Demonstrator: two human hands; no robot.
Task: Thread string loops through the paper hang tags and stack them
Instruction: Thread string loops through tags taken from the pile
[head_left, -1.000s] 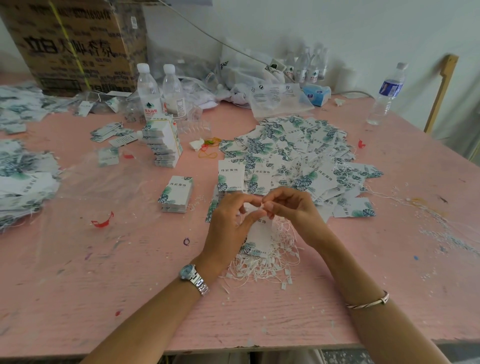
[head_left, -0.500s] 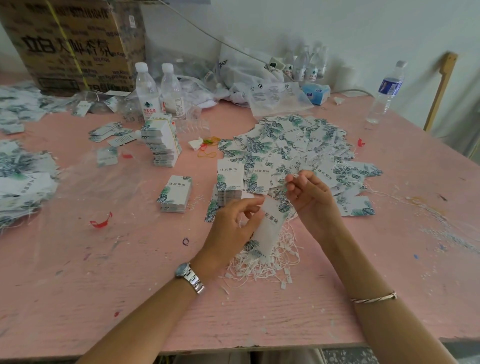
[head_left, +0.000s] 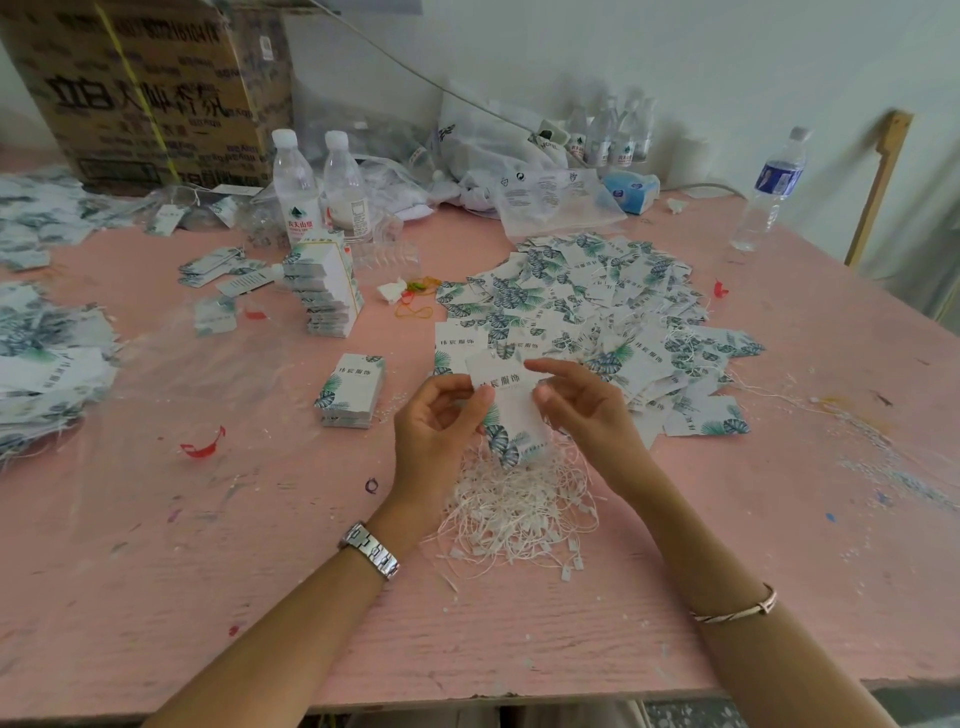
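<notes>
One hang tag (head_left: 511, 410) is up off the pink table (head_left: 208, 571) and held between two hands: the left hand (head_left: 441, 426) pinches its left edge with thumb and fingers, and the right hand (head_left: 582, 410) nips its right edge, forefinger stretched over the top; whether a string is in those fingers cannot be told. Directly below, at 6 o'clock from the hands, lies one tangled heap of string loops (head_left: 519, 514). One broad spread of loose tags (head_left: 597, 301) fans out from 12 to 2 o'clock. Two neat stacks stand to the left, a low stack (head_left: 353, 389) at 9 o'clock and a tall leaning stack (head_left: 324, 291) at 10 o'clock. Half a second ago the right hand was lifted clear toward the spread at 1 o'clock and the left alone held the tag, lower down; now the right has come back and the tag sits higher and more upright. Two water bottles (head_left: 296, 192) stand side by side at 11 o'clock, a third bottle (head_left: 769, 192) alone at 2 o'clock, and smaller ones at the wall are too blurred to count. A cardboard box (head_left: 145, 88) fills the far left corner, and another heap of tags (head_left: 47, 374) runs off the left edge. The held tag and both hands hide the top of the string heap and the near edge of the spread
</notes>
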